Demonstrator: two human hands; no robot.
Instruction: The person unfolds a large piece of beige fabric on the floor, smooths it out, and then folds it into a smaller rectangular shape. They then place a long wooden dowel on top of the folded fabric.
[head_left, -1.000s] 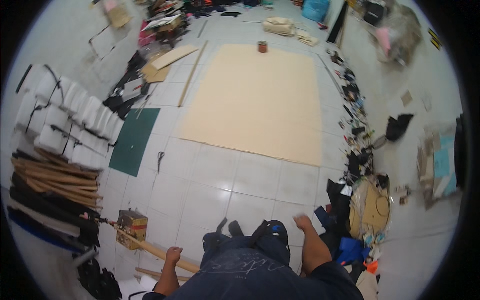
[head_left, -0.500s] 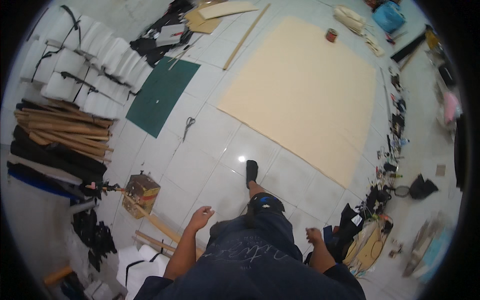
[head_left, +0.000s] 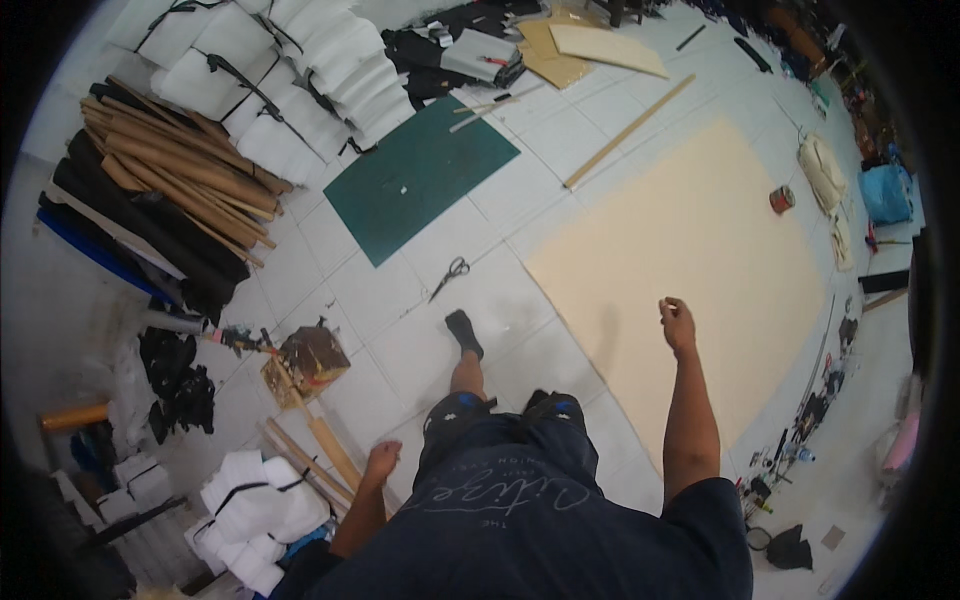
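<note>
My left hand [head_left: 383, 461] hangs at my left side with loosely bent fingers and holds nothing. Beyond it lie long wooden poles [head_left: 325, 440] and a paint-stained wooden block [head_left: 312, 362]. Stretched forward, my right hand [head_left: 677, 322] is in the air above a large cream sheet [head_left: 690, 230] spread on the floor. Its fingers are half curled and slightly apart, with nothing visible in them. On the tiles ahead of my dark-socked foot [head_left: 462, 333] rests a pair of scissors [head_left: 455, 272].
A green cutting mat [head_left: 420, 185] lies ahead to the left, near strapped white foam bundles [head_left: 345, 75] and stacked brown rolls [head_left: 190, 160]. A small can [head_left: 782, 199] stands on the sheet's far right part. A long wooden strip [head_left: 630, 130] lies beyond the sheet.
My view has swung left, so the floor items sit farther right in it. My right hand has come forward over the sheet, and a foot has stepped toward the scissors.
</note>
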